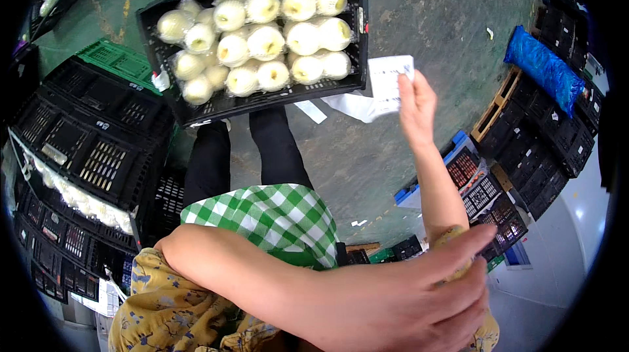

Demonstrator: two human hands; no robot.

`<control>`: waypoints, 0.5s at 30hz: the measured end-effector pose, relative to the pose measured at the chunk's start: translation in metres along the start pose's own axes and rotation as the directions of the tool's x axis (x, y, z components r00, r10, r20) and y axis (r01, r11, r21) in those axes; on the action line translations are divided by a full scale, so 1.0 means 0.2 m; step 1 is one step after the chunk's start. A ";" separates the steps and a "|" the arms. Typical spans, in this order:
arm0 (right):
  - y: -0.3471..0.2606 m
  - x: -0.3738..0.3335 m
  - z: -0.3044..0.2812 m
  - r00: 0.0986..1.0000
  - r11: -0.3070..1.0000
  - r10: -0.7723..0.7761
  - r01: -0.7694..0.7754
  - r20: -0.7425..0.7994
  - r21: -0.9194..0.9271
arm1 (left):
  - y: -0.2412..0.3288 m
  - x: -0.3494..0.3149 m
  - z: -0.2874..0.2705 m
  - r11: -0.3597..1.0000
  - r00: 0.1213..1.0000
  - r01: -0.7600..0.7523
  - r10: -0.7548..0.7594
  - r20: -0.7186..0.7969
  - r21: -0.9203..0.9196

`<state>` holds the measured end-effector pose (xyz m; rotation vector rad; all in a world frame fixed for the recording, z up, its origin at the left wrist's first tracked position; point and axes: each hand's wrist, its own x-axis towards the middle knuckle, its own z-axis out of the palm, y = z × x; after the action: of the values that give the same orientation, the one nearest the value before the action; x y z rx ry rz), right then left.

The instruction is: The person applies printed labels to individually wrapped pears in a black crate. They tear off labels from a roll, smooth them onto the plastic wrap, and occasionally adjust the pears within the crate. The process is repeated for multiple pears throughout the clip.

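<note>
The worn green-painted concrete floor [432, 18] carries everything here. Just left of the right grip [416, 106] stands a black slatted plastic crate [196, 113] filled with pale yellow round fruit in foam netting [265, 40]. Further left of that grip sit stacked black plastic crates [85, 149] and a green one [118, 60]. To its right lie a wooden pallet [498, 103], more black crates [557, 136] and a blue plastic-wrapped bundle [544, 67].

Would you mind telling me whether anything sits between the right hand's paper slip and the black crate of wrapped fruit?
Nothing visible does. The right hand holds the white paper slip right beside the near right corner of the black crate; only bare green floor shows around them.
</note>
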<state>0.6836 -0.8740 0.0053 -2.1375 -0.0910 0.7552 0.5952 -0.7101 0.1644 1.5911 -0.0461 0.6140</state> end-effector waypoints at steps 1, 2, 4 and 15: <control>0.01 0.06 0.04 0.998 0.999 -0.022 0.025 0.060 -0.047 | -0.05 -0.06 -0.03 1.000 0.998 -0.009 0.010 0.060 -0.018; 0.04 0.12 0.08 0.994 0.999 -0.054 0.053 0.090 0.013 | -0.11 -0.07 -0.11 0.999 0.993 -0.015 0.020 0.115 -0.044; 0.09 0.23 0.13 0.979 0.992 -0.101 0.112 0.174 -0.053 | -0.31 -0.12 -0.19 0.997 0.971 0.073 -0.064 0.230 -0.031; 0.61 1.10 0.54 0.978 0.982 0.187 -0.187 0.094 -0.004 | -2.01 -0.56 -0.22 0.560 0.617 0.739 -0.786 -0.041 0.374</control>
<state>0.7803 -0.8068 -0.2422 -2.1259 0.0633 0.9651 0.6389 -0.6521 -0.2499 1.7942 0.6860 -0.2066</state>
